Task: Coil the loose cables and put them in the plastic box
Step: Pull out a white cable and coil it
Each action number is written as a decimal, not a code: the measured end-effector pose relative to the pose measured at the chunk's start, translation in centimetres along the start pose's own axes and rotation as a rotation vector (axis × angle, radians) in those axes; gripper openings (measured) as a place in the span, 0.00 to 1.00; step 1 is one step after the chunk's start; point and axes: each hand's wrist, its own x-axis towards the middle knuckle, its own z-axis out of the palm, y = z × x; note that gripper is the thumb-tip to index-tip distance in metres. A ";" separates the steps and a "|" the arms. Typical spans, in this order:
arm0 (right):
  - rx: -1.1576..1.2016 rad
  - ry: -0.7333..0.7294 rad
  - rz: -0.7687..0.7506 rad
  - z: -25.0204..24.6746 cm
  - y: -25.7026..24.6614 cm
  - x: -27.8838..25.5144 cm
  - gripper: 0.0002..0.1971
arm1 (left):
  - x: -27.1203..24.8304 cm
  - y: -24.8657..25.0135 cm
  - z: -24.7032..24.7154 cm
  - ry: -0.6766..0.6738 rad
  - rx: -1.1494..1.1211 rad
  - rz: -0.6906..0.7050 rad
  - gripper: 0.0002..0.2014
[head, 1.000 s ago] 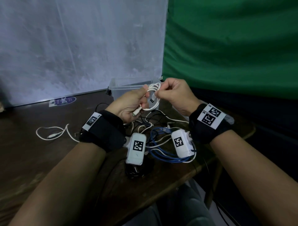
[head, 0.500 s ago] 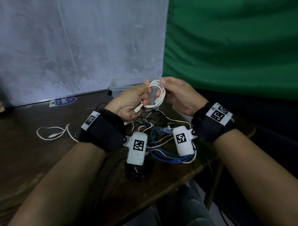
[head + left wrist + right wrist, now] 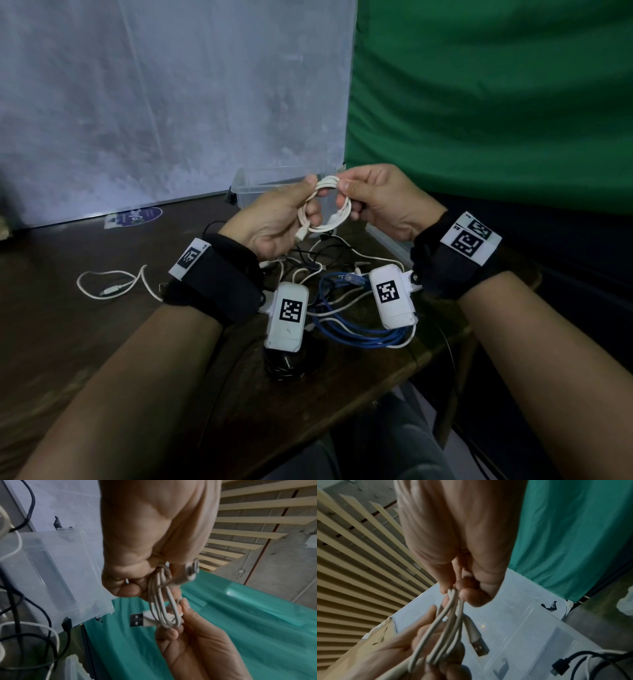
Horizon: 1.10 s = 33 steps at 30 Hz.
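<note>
We are pinching the coiled white USB cable with left hand and right hand; next, we judge, dropping it into the far plastic box.

Plastic box behind the cable tangle — 1 cable lies left.

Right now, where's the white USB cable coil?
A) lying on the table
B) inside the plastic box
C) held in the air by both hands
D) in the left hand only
C: the white USB cable coil is pinched between the left hand and right hand, above the table, in front of the plastic box.
</note>
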 end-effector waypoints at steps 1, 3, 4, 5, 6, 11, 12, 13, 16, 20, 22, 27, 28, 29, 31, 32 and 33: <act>-0.006 0.019 -0.002 0.0 0.0 0.1 0.10 | 0.1 -0.1 0.0 0.009 0.020 0.014 0.14; -0.020 0.034 -0.002 0.0 0.0 0.1 0.06 | 0.2 -0.2 -0.1 0.019 0.060 0.031 0.13; -0.029 0.030 -0.001 0.0 0.0 0.0 0.05 | 0.3 -0.2 -0.2 0.019 0.059 0.030 0.13; -0.044 0.023 0.002 0.1 0.0 0.0 0.06 | 0.3 -0.2 -0.2 0.015 0.045 0.025 0.13; -0.068 0.015 0.003 0.1 0.0 0.0 0.07 | 0.3 -0.2 -0.2 0.015 0.030 0.018 0.13; -0.143 -0.024 0.020 0.3 -0.1 -0.2 0.13 | 0.4 -0.6 -0.4 0.025 0.028 -0.027 0.13; -0.156 -0.031 0.019 0.4 -0.1 -0.3 0.13 | 0.4 -0.6 -0.4 0.021 0.022 -0.043 0.13; -0.170 -0.028 0.017 0.4 -0.2 -0.4 0.12 | 0.4 -0.7 -0.5 0.015 0.014 -0.054 0.12; -0.146 0.073 0.008 0.2 -0.1 -0.3 0.11 | 0.2 -0.5 -0.5 -0.001 0.005 -0.030 0.08; 0.006 0.150 0.027 -0.2 -0.2 -0.1 0.11 | 0.5 -0.3 -0.9 0.103 0.094 0.029 0.01; 0.042 0.121 0.051 -0.2 -0.2 -0.3 0.12 | 0.8 -0.5 -0.9 0.192 0.074 0.063 0.02; -0.119 0.079 0.116 0.0 0.4 -0.2 0.15 | 1.2 -0.5 -0.9 0.278 0.013 0.140 0.05; -0.167 0.078 0.108 -0.1 0.6 -0.1 0.15 | 1.2 -0.5 -0.8 0.286 0.012 0.154 0.06; -0.194 0.076 0.097 -0.2 0.8 -0.1 0.14 | 1.3 -0.5 -0.8 0.296 0.026 0.166 0.06; -0.189 0.089 0.080 -0.3 1.0 0.0 0.13 | 1.2 -0.6 -0.5 0.305 0.061 0.173 0.07; -0.175 0.107 0.068 -0.3 1.1 0.0 0.12 | 1.2 -0.6 -0.5 0.303 0.074 0.164 0.08; -0.164 0.134 0.055 -0.3 1.2 0.2 0.12 | 1.2 -0.6 -0.5 0.302 0.090 0.152 0.08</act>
